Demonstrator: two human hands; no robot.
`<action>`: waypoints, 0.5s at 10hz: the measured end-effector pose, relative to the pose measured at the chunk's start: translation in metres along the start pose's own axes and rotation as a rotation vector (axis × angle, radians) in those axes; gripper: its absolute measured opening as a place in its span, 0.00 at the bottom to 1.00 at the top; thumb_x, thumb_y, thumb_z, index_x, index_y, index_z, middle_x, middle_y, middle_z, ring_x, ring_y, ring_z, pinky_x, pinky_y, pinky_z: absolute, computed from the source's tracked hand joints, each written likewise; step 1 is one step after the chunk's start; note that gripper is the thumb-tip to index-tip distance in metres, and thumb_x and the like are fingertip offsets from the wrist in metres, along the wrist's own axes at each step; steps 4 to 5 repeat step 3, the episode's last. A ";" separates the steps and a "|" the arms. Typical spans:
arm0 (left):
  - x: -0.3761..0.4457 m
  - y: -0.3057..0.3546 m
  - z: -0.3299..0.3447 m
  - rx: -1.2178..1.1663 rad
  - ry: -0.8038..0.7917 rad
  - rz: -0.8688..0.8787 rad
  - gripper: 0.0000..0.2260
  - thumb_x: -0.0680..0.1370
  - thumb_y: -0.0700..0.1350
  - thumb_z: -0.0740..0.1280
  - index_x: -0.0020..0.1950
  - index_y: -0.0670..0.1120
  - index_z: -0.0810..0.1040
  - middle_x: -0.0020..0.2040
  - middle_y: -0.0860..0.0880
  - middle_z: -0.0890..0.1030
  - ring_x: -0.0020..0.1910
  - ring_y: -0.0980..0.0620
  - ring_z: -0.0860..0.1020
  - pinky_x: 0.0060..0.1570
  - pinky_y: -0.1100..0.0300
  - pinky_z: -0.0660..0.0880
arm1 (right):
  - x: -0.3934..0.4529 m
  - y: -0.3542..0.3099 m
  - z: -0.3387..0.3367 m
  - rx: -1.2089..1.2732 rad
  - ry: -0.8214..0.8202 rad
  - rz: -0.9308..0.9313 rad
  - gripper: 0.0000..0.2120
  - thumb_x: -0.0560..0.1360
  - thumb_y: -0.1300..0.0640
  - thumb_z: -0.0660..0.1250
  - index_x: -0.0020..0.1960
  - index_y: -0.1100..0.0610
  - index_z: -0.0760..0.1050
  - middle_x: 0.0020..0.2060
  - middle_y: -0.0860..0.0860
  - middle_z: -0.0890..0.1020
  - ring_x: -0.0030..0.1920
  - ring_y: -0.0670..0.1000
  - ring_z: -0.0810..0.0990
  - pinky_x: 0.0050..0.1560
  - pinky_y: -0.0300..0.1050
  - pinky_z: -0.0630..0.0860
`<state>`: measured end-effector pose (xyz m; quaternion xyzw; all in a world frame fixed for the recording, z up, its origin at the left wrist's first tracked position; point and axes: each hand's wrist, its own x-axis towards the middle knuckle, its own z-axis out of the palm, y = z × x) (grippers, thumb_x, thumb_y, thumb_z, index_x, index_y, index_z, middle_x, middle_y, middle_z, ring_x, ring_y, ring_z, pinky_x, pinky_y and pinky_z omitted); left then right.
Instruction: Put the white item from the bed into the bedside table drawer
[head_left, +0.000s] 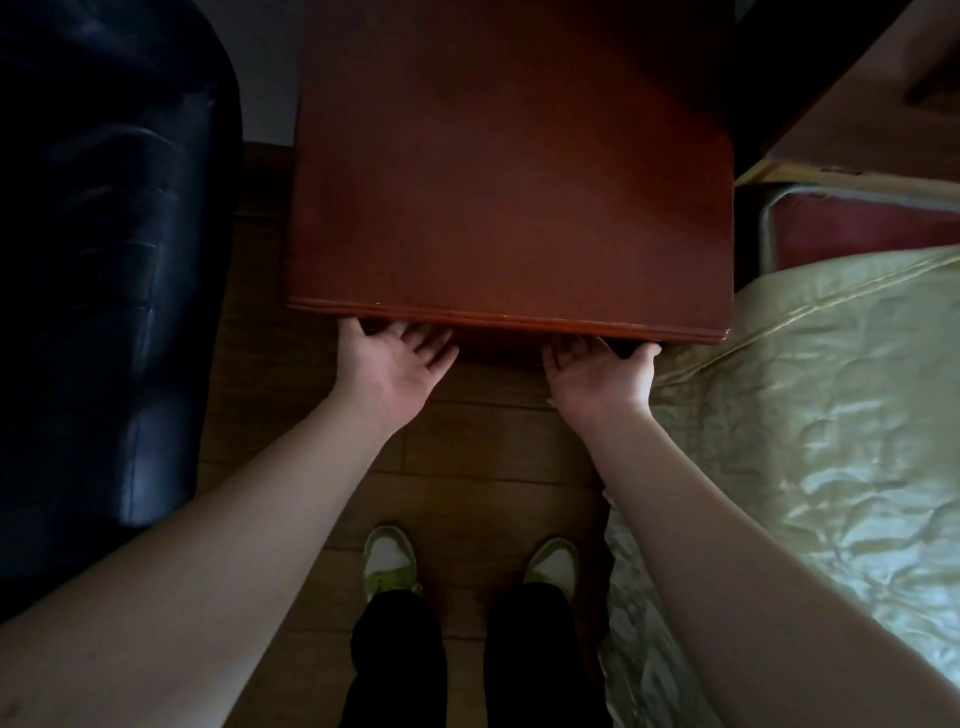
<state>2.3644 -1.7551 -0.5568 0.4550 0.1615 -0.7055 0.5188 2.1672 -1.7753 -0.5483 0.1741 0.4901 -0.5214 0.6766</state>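
I look straight down on the reddish-brown bedside table (509, 171). Its top overhangs the front, so the drawer shows only as a dark strip (498, 340) under the front edge. My left hand (395, 358) is palm up at the left of that strip, fingers spread, their tips hidden under the overhang. My right hand (597, 371) mirrors it at the right end, thumb by the table's corner. Neither palm holds anything. The bed (810, 415), with a pale quilted cover, lies on the right. No white item shows anywhere.
A dark leather armchair (104, 270) fills the left side, close to the table. Wooden floor (483, 447) runs between chair and bed, where my two shoes (389, 561) stand. A red cushion (857, 228) and cardboard box (857, 130) sit at the bed's head.
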 end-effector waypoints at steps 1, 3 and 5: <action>0.004 -0.003 -0.003 -0.016 0.017 -0.005 0.34 0.79 0.66 0.45 0.75 0.45 0.65 0.73 0.40 0.68 0.73 0.40 0.65 0.72 0.38 0.57 | 0.008 0.006 -0.007 0.006 -0.006 -0.014 0.39 0.78 0.32 0.42 0.76 0.60 0.56 0.76 0.57 0.63 0.76 0.57 0.60 0.76 0.56 0.54; -0.015 -0.016 -0.019 0.118 0.001 -0.059 0.34 0.79 0.67 0.43 0.74 0.47 0.67 0.70 0.43 0.73 0.72 0.44 0.67 0.73 0.41 0.57 | -0.014 0.015 -0.030 -0.102 -0.029 0.057 0.37 0.78 0.32 0.45 0.77 0.57 0.56 0.74 0.57 0.66 0.76 0.56 0.61 0.75 0.57 0.57; -0.015 -0.016 -0.019 0.118 0.001 -0.059 0.34 0.79 0.67 0.43 0.74 0.47 0.67 0.70 0.43 0.73 0.72 0.44 0.67 0.73 0.41 0.57 | -0.014 0.015 -0.030 -0.102 -0.029 0.057 0.37 0.78 0.32 0.45 0.77 0.57 0.56 0.74 0.57 0.66 0.76 0.56 0.61 0.75 0.57 0.57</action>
